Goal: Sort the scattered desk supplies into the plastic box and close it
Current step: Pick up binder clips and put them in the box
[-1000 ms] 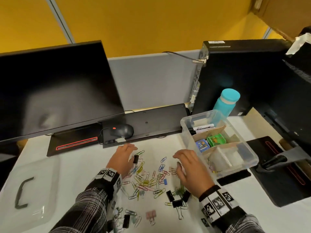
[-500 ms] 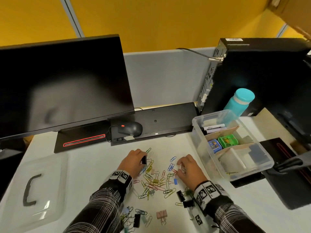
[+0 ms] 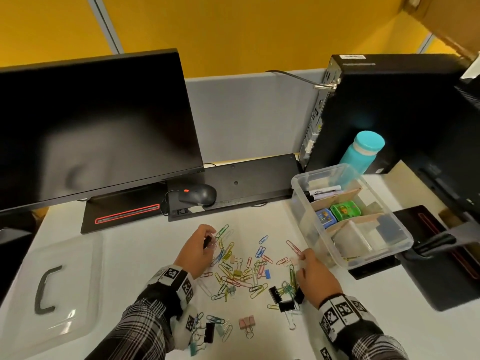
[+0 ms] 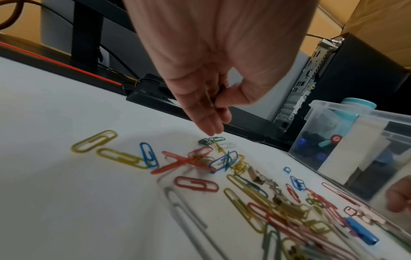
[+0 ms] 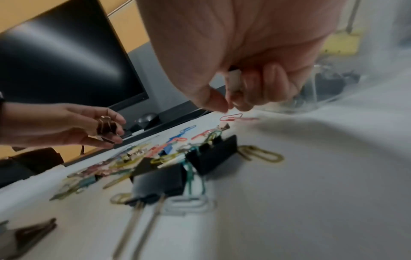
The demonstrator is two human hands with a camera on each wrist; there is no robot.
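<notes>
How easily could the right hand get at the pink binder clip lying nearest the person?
Probably yes. The pink binder clip lies alone on bare table, nothing over it. But the right hand already grips a small pale item, so it may need to drop that first.

Hands (image 3: 197,249) among scattered paper clips (image 3: 240,271)

Ahead of your hands you had a yellow wall (image 3: 233,29) above a grey partition (image 3: 249,115). A dark monitor (image 3: 91,120) stood beyond your left hand, a black computer tower (image 3: 389,110) beyond your right. Everything sat on a white desk (image 3: 145,245), evenly lit.
</notes>
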